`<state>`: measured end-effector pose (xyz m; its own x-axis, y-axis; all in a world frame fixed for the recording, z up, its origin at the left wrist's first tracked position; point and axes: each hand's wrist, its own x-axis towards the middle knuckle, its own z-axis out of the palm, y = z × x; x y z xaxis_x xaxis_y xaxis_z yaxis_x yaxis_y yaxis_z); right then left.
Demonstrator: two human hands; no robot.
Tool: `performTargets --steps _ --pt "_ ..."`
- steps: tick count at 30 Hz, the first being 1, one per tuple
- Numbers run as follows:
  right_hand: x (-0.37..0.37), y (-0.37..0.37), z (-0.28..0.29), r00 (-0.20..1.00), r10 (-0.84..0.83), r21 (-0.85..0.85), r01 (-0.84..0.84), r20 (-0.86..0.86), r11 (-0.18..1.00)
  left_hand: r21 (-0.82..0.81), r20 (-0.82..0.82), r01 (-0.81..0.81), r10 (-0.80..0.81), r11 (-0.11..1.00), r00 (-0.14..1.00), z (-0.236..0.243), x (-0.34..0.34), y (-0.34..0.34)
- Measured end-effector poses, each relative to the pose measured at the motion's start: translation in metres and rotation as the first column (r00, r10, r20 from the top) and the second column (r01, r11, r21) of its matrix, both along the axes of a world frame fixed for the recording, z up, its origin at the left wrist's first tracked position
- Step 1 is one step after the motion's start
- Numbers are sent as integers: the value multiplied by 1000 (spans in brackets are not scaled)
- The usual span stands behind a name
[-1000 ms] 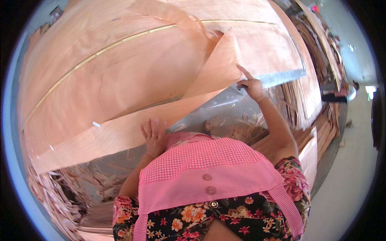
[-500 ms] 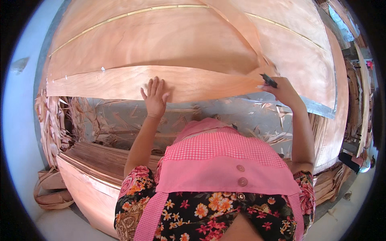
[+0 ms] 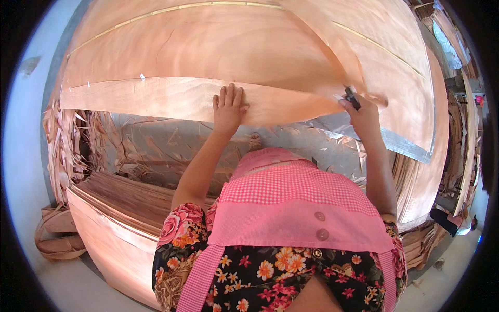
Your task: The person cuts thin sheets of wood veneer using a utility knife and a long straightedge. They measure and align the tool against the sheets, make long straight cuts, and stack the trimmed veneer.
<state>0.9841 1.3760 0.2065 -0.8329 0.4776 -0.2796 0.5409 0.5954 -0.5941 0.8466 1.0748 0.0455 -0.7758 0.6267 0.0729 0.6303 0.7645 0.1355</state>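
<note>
My left hand (image 3: 227,110) lies flat on a long strip of wood veneer (image 3: 156,99), fingers slightly apart, at its upper edge. The strip runs along the near edge of a large veneer sheet (image 3: 223,47). In my right hand (image 3: 365,118) is a small black utility knife (image 3: 352,98), gripped near the right end of the strip. Its blade tip is hard to make out. A narrow loose piece of veneer (image 3: 332,49) runs diagonally across the sheet toward that hand, its near end curling beside the knuckles.
A metal edge (image 3: 405,145) shows below the sheet at right. A thin bamboo strip (image 3: 171,9) crosses the far part of the sheet. Veneer scraps (image 3: 67,140) hang at left and litter the floor (image 3: 176,130). A veneer stack (image 3: 119,203) stands at lower left.
My left hand has slid right along the strip. My right hand has shifted slightly left with the knife still in it. The loose diagonal piece has moved, its near end now curled beside my right hand.
</note>
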Motion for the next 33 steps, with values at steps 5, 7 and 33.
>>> performTargets --steps 5,7,33 --pt "-11 -23 20 968 -222 -254 186 -121 949 0 18 39 -39 999 999 -7 -7 -8" --pt "-2 -2 18 946 -281 -191 250 -160 949 -12 17 40 -40 999 999 -10 0 -4" --pt "-654 -443 -70 916 -292 -825 380 274 418 346 70 104 -136 932 988 71 -547 -277"
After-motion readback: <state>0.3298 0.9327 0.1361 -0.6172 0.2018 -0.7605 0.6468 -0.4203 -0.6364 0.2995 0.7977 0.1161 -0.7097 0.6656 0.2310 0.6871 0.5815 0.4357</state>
